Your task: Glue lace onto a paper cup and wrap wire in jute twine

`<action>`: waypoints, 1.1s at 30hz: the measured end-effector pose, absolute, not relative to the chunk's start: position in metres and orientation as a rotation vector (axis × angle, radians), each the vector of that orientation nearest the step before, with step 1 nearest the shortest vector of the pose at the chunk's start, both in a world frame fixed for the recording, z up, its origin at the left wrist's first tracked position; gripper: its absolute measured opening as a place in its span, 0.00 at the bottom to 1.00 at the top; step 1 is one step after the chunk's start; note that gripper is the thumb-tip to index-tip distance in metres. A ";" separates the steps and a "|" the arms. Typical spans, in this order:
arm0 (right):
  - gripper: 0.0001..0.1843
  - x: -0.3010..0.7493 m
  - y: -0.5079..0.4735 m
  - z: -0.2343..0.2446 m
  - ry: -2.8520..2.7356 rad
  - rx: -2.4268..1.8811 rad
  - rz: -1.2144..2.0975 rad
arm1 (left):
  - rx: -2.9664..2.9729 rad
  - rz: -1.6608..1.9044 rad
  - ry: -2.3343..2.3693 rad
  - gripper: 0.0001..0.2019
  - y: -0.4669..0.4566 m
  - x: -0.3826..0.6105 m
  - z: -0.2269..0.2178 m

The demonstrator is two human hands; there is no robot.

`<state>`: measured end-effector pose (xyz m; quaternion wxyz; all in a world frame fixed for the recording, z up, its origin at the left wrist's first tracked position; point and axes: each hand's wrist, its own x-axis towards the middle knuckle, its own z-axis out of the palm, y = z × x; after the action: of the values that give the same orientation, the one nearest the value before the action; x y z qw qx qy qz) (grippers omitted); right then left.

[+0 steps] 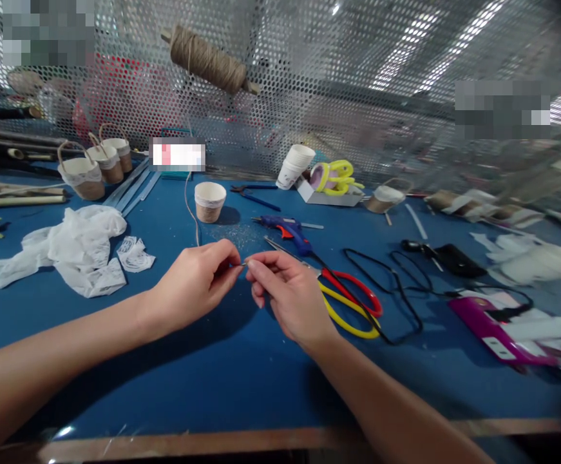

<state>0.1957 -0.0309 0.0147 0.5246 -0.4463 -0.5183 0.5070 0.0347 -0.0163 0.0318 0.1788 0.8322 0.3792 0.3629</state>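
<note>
My left hand [200,280] is closed in a pinch at the middle of the table, and a thin length of twine [194,216] runs down from above to it. Fingertip to fingertip with it, my right hand [287,290] pinches too; a tiny bit of the twine's end shows between them. Just beyond stands a small paper cup wrapped in brown twine with a white rim [209,205]. Scissors with red and yellow handles [352,299] lie beside my right hand, partly hidden by it. A blue glue gun [287,231] rests behind them.
A twine spool [207,59] hangs on the mesh. Handled cups [84,177] and white lace [67,245] are left. Pliers [256,195], stacked cups [294,167] and a box [328,193] stand behind; a black cable [399,290] and purple power strip [487,332] lie right.
</note>
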 end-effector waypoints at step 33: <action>0.11 0.194 -0.033 0.019 -1.307 -1.057 1.189 | 1.962 0.895 1.082 0.06 -0.014 0.031 0.031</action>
<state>0.1935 -0.0330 0.0187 0.5154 -0.4398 -0.5439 0.4951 0.0308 -0.0141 0.0308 0.3564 0.7596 0.4192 0.3467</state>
